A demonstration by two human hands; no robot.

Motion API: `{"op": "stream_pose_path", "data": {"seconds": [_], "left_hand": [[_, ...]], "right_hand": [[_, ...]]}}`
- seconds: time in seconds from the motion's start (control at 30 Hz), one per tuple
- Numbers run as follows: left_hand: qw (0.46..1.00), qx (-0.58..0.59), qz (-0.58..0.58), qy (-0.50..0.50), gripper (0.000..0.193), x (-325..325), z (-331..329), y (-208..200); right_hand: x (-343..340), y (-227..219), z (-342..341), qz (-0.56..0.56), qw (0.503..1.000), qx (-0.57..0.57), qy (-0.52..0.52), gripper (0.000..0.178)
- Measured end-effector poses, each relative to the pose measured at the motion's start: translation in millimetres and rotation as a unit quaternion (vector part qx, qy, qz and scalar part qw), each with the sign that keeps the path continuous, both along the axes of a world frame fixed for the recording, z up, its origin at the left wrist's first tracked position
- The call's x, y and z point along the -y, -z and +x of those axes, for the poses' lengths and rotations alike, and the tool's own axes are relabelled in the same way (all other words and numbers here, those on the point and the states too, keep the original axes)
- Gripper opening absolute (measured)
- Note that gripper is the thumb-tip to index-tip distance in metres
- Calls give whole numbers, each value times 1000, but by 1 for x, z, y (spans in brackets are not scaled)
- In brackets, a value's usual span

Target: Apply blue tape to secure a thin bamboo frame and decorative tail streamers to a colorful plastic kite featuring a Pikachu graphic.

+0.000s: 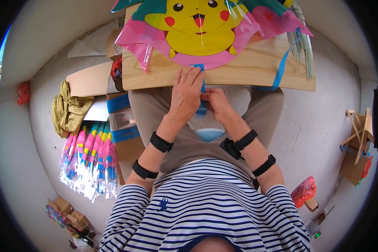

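Observation:
A plastic kite [201,38] with a yellow cartoon figure on a pink and green ground lies on the wooden table [248,73]. At its lower middle edge a blue ribbon [202,110] runs down over the table's front edge between my knees. My left hand [185,94] rests its bent fingers on the table by the kite's edge, gripping the ribbon's upper part; its thumb is hidden. Just below and to the right, my right hand [218,103] pinches the same ribbon between thumb and fingers.
Another blue ribbon [281,69] hangs over the table's right front. Thin pale sticks [301,59] lie at its right edge. On my left are bagged folded kites [90,155], olive cloth [69,107] and cardboard [88,80]. Wood scraps [359,134] and a red bag [304,191] stand right.

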State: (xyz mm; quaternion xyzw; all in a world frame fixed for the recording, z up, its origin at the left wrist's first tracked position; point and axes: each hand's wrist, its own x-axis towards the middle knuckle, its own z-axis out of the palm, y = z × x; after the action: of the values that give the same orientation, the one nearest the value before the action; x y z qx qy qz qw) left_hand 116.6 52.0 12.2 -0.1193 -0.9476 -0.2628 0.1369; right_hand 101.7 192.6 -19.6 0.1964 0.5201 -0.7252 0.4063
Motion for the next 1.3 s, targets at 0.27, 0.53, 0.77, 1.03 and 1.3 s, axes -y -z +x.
{"op": "stream_pose_path", "data": {"seconds": [0.27, 0.53, 0.77, 1.03, 1.3], "left_hand": [[1000, 0, -15, -8, 37, -2, -1, 0], [1000, -5, -18, -11, 41, -4, -2, 4], [999, 4, -36, -21, 38, -6, -2, 3], [998, 18, -52, -37, 41, -10, -1, 5], [995, 34, -80, -43, 48, -13, 3, 3]], "right_hand": [[-1, 6, 0, 0, 1000, -7, 4, 12], [1, 6, 2, -6, 999, -18, 28, 10], [2, 4, 2, 2, 999, -20, 31, 9], [-7, 12, 1, 63, 991, -104, -51, 15], [-51, -32, 2, 344, 826, -436, -95, 19]]}}
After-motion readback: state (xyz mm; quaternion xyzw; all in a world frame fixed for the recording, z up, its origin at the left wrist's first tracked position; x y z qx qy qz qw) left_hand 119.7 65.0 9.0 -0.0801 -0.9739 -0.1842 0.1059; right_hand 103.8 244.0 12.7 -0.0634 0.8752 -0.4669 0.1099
